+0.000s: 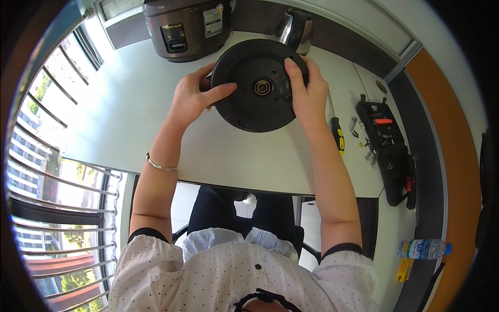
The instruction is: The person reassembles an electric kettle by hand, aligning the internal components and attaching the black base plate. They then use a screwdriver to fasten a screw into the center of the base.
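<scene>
A round black kettle base (257,86), underside up with a brass fitting at its centre, is held just above the white table (135,99). Behind it stand a steel kettle (296,30) and a grey rice cooker (184,26); a yellow-handled screwdriver (337,132) and a black tool case (387,148) lie to the right. The left hand (189,99) is closed on the left rim, thumb laid across the disc. The right hand (306,93) clasps the right rim, its fingers pressed flat on the face.

Sunlit white table (130,104) w/ barred window (57,171)
</scene>
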Demonstrator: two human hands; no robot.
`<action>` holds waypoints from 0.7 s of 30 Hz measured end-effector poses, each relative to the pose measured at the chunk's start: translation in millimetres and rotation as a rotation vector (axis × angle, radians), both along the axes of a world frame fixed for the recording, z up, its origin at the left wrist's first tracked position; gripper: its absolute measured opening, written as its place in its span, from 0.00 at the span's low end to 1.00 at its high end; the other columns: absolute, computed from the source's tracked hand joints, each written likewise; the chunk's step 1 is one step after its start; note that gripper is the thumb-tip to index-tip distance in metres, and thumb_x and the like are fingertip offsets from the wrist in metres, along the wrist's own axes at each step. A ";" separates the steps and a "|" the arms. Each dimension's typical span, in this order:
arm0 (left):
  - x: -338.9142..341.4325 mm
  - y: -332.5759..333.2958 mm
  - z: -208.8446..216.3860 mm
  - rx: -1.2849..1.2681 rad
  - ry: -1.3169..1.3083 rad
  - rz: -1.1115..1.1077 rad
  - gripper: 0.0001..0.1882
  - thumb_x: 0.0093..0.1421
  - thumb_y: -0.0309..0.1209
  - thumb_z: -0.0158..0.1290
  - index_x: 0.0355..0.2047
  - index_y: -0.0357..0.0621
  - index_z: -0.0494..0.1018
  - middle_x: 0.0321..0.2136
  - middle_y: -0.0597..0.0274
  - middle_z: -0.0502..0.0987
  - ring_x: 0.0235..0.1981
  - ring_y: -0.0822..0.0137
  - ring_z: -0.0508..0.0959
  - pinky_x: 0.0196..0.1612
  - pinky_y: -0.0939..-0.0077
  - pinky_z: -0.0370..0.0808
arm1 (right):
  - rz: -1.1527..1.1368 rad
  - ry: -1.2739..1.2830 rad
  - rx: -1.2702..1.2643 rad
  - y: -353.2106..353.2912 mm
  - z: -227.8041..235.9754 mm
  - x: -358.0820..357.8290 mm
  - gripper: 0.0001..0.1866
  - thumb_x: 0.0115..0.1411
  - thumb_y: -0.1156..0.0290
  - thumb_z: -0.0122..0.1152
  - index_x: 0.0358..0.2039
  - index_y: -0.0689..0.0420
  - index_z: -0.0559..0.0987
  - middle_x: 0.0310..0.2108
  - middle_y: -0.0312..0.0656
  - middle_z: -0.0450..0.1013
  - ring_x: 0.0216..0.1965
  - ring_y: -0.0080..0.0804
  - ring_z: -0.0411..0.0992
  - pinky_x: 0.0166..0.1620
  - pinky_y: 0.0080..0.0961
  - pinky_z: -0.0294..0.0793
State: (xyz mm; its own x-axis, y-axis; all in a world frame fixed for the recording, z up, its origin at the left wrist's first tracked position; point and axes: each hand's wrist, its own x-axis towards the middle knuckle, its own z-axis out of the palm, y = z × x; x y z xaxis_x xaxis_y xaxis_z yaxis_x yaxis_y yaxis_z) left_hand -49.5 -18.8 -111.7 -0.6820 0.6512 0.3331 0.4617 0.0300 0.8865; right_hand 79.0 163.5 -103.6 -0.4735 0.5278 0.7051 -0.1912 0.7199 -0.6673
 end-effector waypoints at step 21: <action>10.3 3.1 16.2 -0.032 -0.111 -0.053 0.23 0.48 0.40 0.61 0.41 0.37 0.76 0.19 0.68 0.73 0.18 0.77 0.67 0.20 0.83 0.61 | 0.043 -0.057 -0.020 1.7 1.3 2.9 0.28 0.55 0.50 0.61 0.41 0.66 0.74 0.27 0.51 0.76 0.29 0.41 0.77 0.35 0.29 0.74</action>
State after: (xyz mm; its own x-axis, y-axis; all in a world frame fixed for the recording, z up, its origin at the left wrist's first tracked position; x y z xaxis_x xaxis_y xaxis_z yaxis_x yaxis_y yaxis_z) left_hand -39.2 -15.7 -95.5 -0.6778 0.6965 0.2356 0.3623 0.0375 0.9313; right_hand 81.9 165.2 -102.3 -0.5354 0.5198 0.6657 -0.1826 0.6983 -0.6921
